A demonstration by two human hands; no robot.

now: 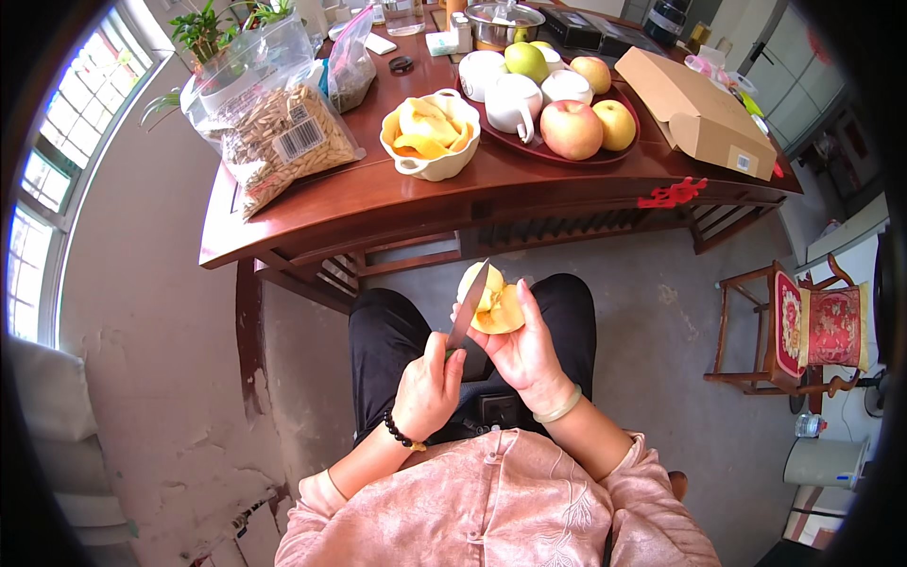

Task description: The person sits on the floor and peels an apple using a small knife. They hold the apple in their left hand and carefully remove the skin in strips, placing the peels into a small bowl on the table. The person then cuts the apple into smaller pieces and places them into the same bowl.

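My left hand [429,390] grips a knife [470,308] by its handle, which is mostly hidden in the fingers. The dark blade slants up and to the right, its tip pointing away from me. Above my lap, my right hand [528,358] holds a cut yellow fruit [499,312] between thumb and fingers. Its cut faces and hollowed core turn upward. The blade lies across the left side of the fruit in this view; whether it is cutting in, I cannot tell. Ahead on the table's near edge stands a scalloped cream bowl [432,169] with yellow-orange fruit pieces [429,127].
On the dark wooden table [340,202] are a clear bag of seeds [283,142], a red tray [528,147] with apples [571,130] and white cups [509,103], a cardboard box [701,113], and a lidded glass pot [503,25]. A wooden chair [755,333] stands to the right.
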